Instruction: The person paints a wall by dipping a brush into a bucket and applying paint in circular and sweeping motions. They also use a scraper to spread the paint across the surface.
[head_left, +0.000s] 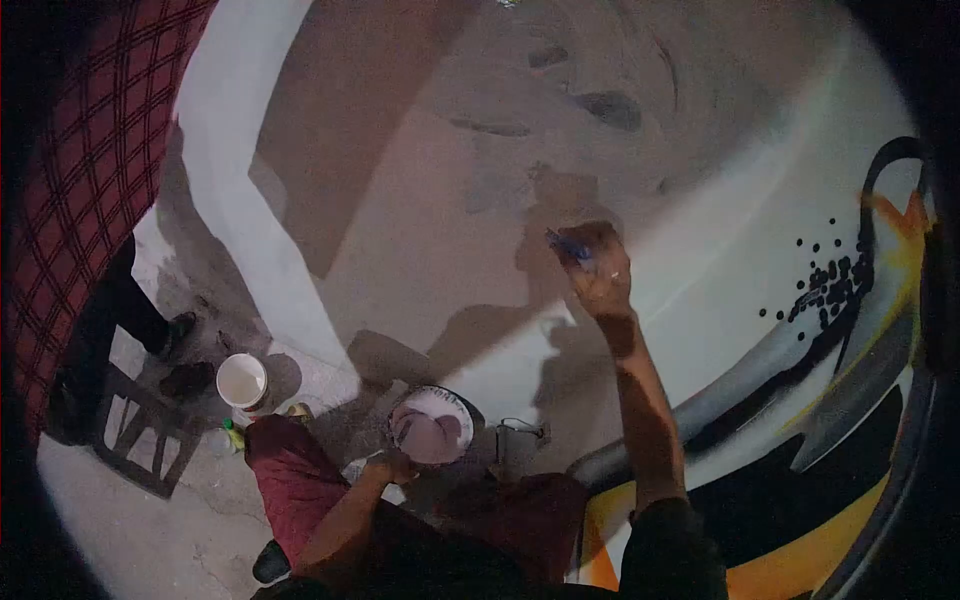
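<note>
My right hand (603, 268) is raised in front of the painted wall, its fingers closed round a small blue tool (572, 247) whose tip is at the wall's brownish area (400, 200). The exact kind of tool is too small to tell. Low in the view, my left hand (392, 467) grips the near edge of a round white container (440, 405) with pinkish-brown paint (428, 440) inside. The fingers beneath that container are partly hidden. Shadows of my arm and head fall on the wall.
A white bucket (242, 381) stands on the floor at the left, by a green bottle (234, 434). Beyond them are a dark chair-like frame (150, 440) and a person's dark-clothed leg (140, 305). Red patterned cloth (110, 130) hangs upper left. Black, grey and orange painting (840, 440) covers the right side.
</note>
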